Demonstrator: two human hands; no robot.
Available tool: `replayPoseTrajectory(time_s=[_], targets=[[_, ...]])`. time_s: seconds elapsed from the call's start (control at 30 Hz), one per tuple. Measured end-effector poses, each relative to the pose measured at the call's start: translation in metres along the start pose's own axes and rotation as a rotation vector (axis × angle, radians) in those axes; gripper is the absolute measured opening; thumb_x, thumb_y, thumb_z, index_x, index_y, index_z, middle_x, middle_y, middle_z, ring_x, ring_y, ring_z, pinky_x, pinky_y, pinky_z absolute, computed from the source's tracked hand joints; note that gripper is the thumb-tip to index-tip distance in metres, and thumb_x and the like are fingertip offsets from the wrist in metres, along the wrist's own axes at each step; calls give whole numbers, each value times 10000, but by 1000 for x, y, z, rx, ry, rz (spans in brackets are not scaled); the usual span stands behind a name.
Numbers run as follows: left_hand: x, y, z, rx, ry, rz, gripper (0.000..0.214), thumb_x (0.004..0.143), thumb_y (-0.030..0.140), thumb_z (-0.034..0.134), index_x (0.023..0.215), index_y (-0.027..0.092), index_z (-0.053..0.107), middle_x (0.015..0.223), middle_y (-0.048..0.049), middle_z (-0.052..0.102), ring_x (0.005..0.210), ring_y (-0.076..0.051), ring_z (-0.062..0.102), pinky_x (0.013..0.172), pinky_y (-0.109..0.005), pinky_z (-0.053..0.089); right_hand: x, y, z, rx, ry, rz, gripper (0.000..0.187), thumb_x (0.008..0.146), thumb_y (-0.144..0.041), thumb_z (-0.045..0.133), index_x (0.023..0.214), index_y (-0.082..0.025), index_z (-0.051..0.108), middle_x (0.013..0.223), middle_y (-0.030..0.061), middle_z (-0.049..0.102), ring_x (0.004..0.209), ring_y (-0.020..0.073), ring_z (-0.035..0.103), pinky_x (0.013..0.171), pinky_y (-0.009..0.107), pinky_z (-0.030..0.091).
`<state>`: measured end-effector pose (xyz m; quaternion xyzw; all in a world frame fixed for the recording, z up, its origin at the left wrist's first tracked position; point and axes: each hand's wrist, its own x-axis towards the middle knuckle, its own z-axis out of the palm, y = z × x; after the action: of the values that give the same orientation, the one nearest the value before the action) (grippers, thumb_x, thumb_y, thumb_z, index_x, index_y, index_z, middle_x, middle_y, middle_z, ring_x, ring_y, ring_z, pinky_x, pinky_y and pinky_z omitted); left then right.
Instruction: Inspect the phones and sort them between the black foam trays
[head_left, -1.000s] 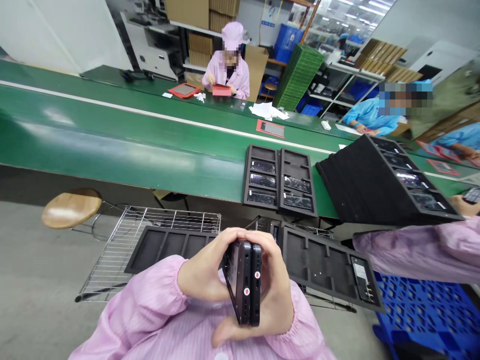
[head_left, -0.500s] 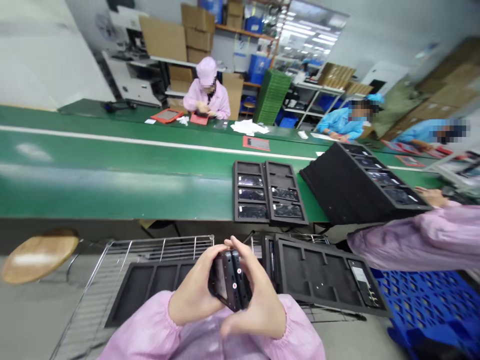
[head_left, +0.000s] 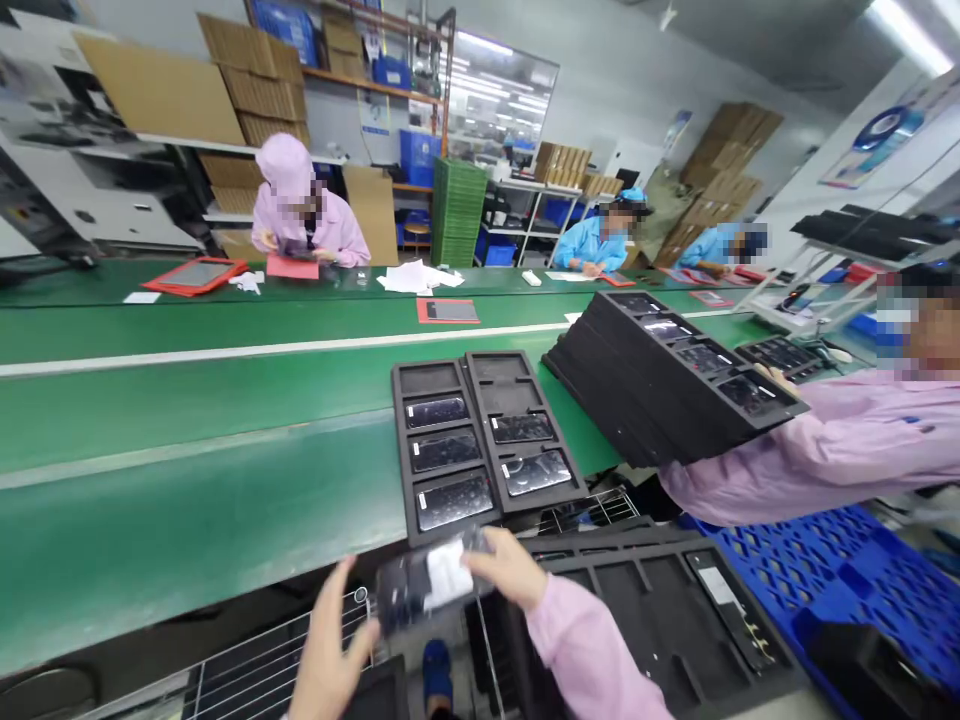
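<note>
Pinched at its right end, a dark, phone-like device with a white label is in my right hand, blurred by motion. My left hand stands just left of it, fingers and thumb apart, with a small gap to the device. Beyond the hands, on the green bench, two black foam trays lie side by side: the left tray and the right tray both hold dark phones. Below right, another black tray carries a phone with a white label in its far-right slot.
A tall stack of black trays stands on the green bench, with a co-worker's arm in a pink sleeve against it. A wire rack lies below my hands. Blue pallets are at the right. Other people sit across the bench.
Two dark devices were pressed together between both my hands; now one shows in my right hand. My left hand has let go and moved left. The view has turned right.
</note>
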<state>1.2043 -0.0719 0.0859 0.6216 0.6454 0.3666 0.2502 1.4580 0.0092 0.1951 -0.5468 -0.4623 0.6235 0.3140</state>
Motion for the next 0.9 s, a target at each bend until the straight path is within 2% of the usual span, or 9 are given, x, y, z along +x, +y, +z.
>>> replayPoseTrajectory(time_s=[0.1,0.2,0.3,0.4,0.5,0.63,0.7,0.77,0.9], targets=[[66,-36,-5,123,151,-352,596,952,481,274,1340,94,508,1460,-184,463,1410,-290,368,1181,-452,284,69,-26,-39,8,202,-7,396,741,-495,681,891,-129,671,775,77,708,735,203,682,719,340,546],[120,-65,12,281,291,-566,632,958,508,225,1315,108,562,1518,-205,378,1454,-341,268,1172,-519,240,139,-53,-63,-92,403,-26,358,879,-446,563,1007,-121,644,845,102,713,777,206,694,711,341,555],[151,-80,39,342,418,-686,616,967,474,222,1399,110,469,1528,-256,327,1449,-397,249,1114,-652,217,205,-84,-80,-302,555,-57,272,925,-356,580,1056,-122,627,1008,94,694,934,200,671,842,381,543],[163,-90,59,391,479,-753,543,955,429,287,1415,182,438,1515,-233,360,1431,-391,287,1065,-699,232,270,-120,-86,-564,606,-62,247,924,-335,620,1070,-135,629,1115,78,653,1053,214,625,943,445,502],[163,-99,65,446,502,-758,521,933,429,346,1408,237,440,1513,-205,378,1412,-381,328,1044,-686,268,335,-151,-67,-789,590,-52,290,930,-340,615,1142,-142,610,1170,88,626,1083,228,608,954,462,498],[162,-106,64,479,497,-731,535,935,457,334,1403,227,456,1506,-219,384,1398,-390,353,1050,-674,274,405,-159,5,-998,522,-39,347,928,-340,622,1195,-120,589,1217,119,597,1078,235,608,923,442,522],[162,-107,64,476,491,-725,550,942,464,315,1401,201,466,1512,-230,368,1406,-392,341,1070,-665,260,425,-146,44,-1075,488,-40,344,932,-331,616,1216,-141,580,1253,110,580,1102,241,596,922,451,523],[162,-106,64,476,485,-719,547,937,449,324,1415,212,448,1526,-218,352,1414,-395,326,1062,-674,262,435,-128,69,-1136,474,-48,358,936,-323,605,1254,-164,558,1315,104,541,1152,256,566,939,471,510],[162,-104,64,482,497,-695,541,919,415,349,1434,260,413,1543,-193,334,1414,-404,320,1026,-698,279,441,-101,75,-1208,483,-76,366,938,-214,534,1293,-129,505,1451,175,407,1359,324,353,1056,541,357]])
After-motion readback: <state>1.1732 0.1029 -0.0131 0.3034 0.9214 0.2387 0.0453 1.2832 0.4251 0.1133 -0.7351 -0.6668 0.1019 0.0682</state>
